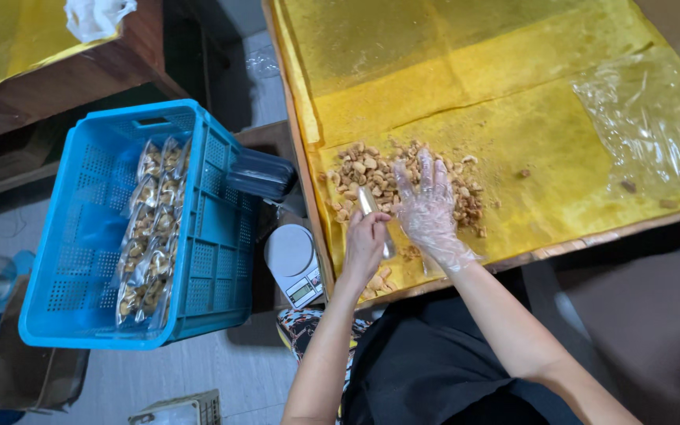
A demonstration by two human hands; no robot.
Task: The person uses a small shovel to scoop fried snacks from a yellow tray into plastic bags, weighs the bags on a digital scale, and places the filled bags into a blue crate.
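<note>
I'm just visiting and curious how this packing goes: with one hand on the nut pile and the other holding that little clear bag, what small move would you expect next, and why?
Probably the right hand, in its clear glove and spread over the pile of nuts, closes on a few and brings them to the small clear bag in the left hand. The bag sits right beside the pile, and filled bags already lie in the blue crate.

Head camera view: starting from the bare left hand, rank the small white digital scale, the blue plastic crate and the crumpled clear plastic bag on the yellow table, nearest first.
From the bare left hand:
1. Small white digital scale, just to its left, below the table edge.
2. Blue plastic crate, farther left, holding filled packets.
3. Crumpled clear plastic bag, far right on the yellow table.
</note>
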